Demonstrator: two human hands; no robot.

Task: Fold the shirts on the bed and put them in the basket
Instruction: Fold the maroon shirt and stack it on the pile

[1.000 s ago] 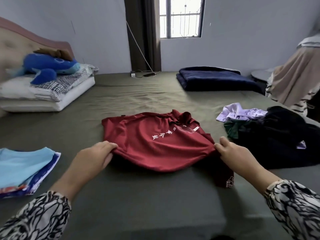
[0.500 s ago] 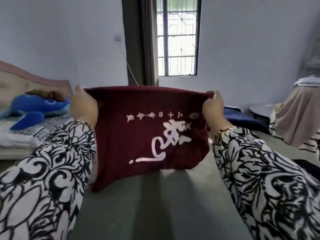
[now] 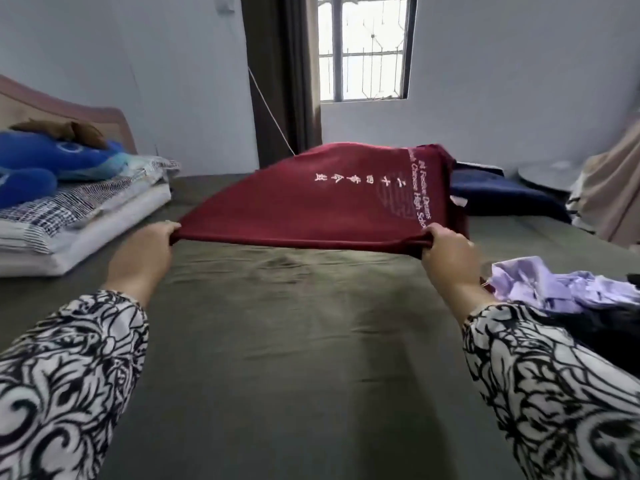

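Observation:
A dark red shirt [image 3: 311,206] with white lettering is stretched out flat in the air above the olive-green bed [image 3: 294,341]. My left hand [image 3: 145,247] grips its near left corner. My right hand [image 3: 446,251] grips the near right corner. The far part of the shirt billows over the middle of the bed. A crumpled lilac shirt [image 3: 540,285] lies on a dark pile of clothes [image 3: 606,337] at the right edge. No basket is in view.
At the left, stacked pillows [image 3: 79,216] carry a blue plush toy [image 3: 52,161]. A folded navy blanket [image 3: 502,195] lies at the far right of the bed. A beige striped cloth [image 3: 609,192] hangs at the right, and a window [image 3: 363,46] is behind.
The red shirt was picked up off the bed, held upright in front of me, and is now swung forward and down, spread nearly flat over the bed. Both hands kept their hold.

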